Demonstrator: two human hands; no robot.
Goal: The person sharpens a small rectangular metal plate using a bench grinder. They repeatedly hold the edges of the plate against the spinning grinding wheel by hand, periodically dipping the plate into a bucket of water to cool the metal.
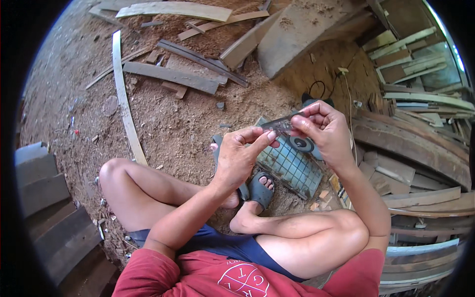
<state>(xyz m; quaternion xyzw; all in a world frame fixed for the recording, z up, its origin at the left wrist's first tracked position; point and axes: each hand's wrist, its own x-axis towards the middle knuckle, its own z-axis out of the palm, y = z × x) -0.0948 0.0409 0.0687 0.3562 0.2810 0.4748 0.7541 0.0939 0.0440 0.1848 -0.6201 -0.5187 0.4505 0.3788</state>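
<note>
A small, flat, dark metal blade (279,124) is held up level in front of me between both hands. My left hand (238,154) is closed, pinching the blade's left end between thumb and fingers. At the other end, my right hand (327,132) grips it with the thumb on top and the fingers curled behind. Below the blade, a tiled slab (292,168) with a bluish grid lies tilted on the ground. A round grey wheel (302,143) sits at the slab's right side, partly covered by my right hand and wrist.
Planks and offcuts (170,76) lie on sawdust-covered ground ahead. A long pale strip (124,99) stretches along the left. Stacked boards (415,133) line the right side, and more dark boards (64,227) stand at lower left. A sandal (261,190) is on my foot beside the slab.
</note>
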